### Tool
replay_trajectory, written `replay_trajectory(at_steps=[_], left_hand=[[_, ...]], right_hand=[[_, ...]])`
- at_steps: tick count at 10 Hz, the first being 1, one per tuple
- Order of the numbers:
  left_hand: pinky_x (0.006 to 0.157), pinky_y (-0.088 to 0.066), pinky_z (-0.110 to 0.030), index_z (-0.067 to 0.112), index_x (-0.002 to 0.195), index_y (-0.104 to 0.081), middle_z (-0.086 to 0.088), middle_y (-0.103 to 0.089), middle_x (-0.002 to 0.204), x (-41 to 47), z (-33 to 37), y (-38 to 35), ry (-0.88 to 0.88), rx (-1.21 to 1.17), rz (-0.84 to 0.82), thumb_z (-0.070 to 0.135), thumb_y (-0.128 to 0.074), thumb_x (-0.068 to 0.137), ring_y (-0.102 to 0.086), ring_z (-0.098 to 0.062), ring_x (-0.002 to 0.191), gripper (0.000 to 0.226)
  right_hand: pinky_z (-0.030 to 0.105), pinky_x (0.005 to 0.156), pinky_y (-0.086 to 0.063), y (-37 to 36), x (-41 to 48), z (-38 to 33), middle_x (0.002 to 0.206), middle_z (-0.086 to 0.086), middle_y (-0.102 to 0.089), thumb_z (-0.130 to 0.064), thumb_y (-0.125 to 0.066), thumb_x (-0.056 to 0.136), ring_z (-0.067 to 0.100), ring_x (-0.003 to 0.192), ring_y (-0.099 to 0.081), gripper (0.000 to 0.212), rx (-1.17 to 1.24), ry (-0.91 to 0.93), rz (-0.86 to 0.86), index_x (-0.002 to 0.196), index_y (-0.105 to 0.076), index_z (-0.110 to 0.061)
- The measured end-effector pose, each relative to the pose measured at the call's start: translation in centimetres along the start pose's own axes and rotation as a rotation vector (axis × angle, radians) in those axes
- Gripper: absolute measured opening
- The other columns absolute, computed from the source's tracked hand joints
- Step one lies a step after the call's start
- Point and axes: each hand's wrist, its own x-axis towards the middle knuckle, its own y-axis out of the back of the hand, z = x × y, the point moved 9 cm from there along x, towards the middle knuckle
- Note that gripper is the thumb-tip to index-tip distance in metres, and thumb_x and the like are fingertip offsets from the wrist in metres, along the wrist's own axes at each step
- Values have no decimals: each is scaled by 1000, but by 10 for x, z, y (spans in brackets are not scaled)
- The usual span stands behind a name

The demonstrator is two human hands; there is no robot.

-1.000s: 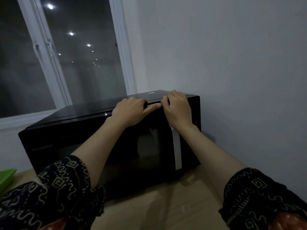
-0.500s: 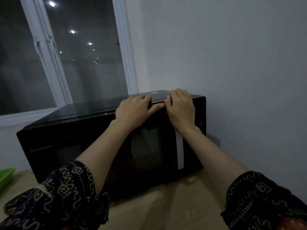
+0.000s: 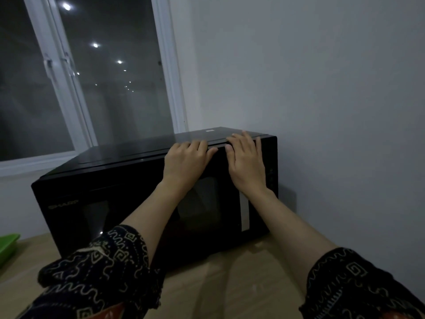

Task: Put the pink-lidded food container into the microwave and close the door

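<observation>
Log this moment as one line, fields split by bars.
left hand flat on microwave top front edge | right hand beside it, same edge | door looks shut | container not in view

The scene is dim and grainy, with small bright spots reflected in the dark window (image 3: pixel 110 72) at upper left. The microwave (image 3: pixel 128 187) front is nearly black, and straight lines bow toward the frame edges.
</observation>
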Motion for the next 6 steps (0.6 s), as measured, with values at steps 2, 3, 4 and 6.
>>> replay_trajectory(at_steps=[2, 3, 4, 6], left_hand=[[71, -51, -36, 13, 111, -64, -4, -72, 102, -28, -15, 15, 50, -139, -138, 38, -40, 92, -68, -25, 88, 39], [85, -48, -38, 16, 124, -58, -4, -67, 119, -52, -43, 31, 138, -164, -244, 42, -35, 91, -64, -25, 106, 48], [99, -39, -40, 19, 134, -48, -2, -57, 135, -86, -85, 49, 251, -185, -352, 45, -32, 95, -53, -22, 124, 50], [97, -38, -40, 19, 133, -50, -2, -58, 134, -143, -182, 103, 425, -175, -365, 47, -30, 95, -51, -23, 125, 52]], right_hand=[[40, 120, 2, 1, -10, -8, 154, 7, -33, -30, -27, 101, 20, 148, -12, 45, 33, -77, -27, 139, -40, -11], [40, 120, 2, 1, -20, -33, 154, 6, -33, -31, -28, 101, 19, 148, -12, 47, 33, -44, -59, 142, -36, -10], [39, 120, 0, 0, -30, -77, 153, 7, -35, -31, -29, 101, 20, 148, -14, 46, 60, 45, -113, 141, -37, -10], [37, 120, -2, -5, -37, -169, 149, 7, -41, -31, -33, 100, 19, 146, -21, 44, 188, 121, -142, 138, -42, -10]])
